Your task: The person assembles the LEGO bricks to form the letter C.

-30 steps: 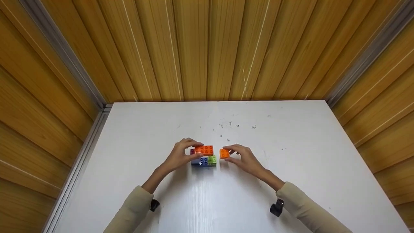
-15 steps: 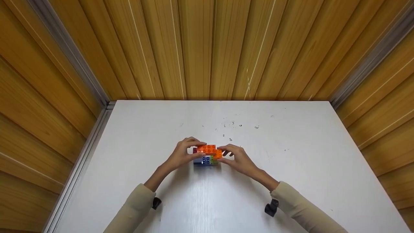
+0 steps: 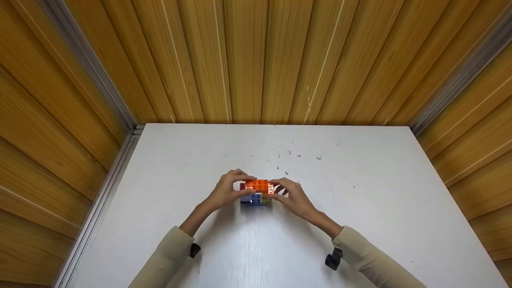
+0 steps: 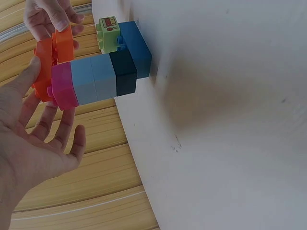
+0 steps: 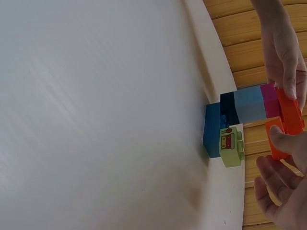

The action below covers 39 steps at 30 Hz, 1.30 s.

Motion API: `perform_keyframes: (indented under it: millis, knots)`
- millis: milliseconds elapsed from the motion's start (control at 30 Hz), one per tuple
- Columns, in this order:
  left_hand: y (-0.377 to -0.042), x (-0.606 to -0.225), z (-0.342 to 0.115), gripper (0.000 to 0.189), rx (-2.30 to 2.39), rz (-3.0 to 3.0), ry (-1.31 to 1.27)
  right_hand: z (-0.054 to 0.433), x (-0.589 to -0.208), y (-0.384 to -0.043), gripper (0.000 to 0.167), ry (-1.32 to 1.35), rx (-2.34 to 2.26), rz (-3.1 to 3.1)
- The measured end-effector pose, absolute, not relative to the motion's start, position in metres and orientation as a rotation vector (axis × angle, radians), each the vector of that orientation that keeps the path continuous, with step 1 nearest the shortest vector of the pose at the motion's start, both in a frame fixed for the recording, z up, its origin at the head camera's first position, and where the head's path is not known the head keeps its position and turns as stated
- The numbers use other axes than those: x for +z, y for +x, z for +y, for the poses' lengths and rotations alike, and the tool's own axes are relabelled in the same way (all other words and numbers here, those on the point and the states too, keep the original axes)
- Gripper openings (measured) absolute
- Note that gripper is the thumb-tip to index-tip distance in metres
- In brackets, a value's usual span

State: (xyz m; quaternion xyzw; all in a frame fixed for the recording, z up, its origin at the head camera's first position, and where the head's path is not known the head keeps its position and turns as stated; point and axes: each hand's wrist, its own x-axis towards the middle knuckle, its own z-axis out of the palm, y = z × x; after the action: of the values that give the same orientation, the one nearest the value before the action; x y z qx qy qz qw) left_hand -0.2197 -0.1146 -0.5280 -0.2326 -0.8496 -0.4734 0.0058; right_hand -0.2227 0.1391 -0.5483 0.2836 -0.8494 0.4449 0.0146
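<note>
A tower of toy building bricks stands on the table: a blue brick (image 4: 136, 48) lowest, then a dark navy brick (image 4: 123, 72), light blue bricks (image 4: 93, 79) and a magenta brick (image 4: 63, 86). Across the top lies a long red-orange brick (image 3: 258, 185), one end overhanging to the right. My left hand (image 3: 227, 189) grips this long brick between thumb and fingers. My right hand (image 3: 297, 199) pinches a small orange brick (image 5: 274, 136) close beneath the overhanging end, part of it sticking out to the right. A lime green brick (image 5: 231, 146) with a printed picture sits on the blue brick's right end.
The white table (image 3: 180, 152) has small dark marks (image 3: 289, 153) beyond the hands. Wood-patterned walls (image 3: 248, 60) rise along its back and sides. A black wrist camera (image 3: 333, 260) hangs at the right sleeve, another wrist camera (image 3: 195, 250) at the left.
My right hand has moved left with the small orange brick, from apart to the long brick's overhanging end. My left hand keeps its grip. The head view has shifted slightly.
</note>
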Motion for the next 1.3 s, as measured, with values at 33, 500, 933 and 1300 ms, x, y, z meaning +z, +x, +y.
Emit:
perform_keyframes:
  millis: [33, 500, 933, 1300]
  knots:
    - [-0.22, -0.528, -0.115, 0.034, -1.473, -2.663, -0.726, 0.139, -0.549, -0.223, 0.039, 0.876, 1.387, -2.639]
    - [-0.221, -0.524, -0.115, 0.037, -1.43, -2.722, -0.706, 0.136, -0.558, -0.218, 0.037, 0.804, 1.509, -2.574]
    - [-0.221, -0.522, -0.113, 0.037, -1.239, -2.757, -0.676, 0.131, -0.573, -0.211, 0.037, 0.726, 1.679, -2.435]
    - [-0.221, -0.516, -0.111, 0.036, -1.188, -2.79, -0.689, 0.118, -0.563, -0.198, 0.034, 0.719, 1.608, -2.285]
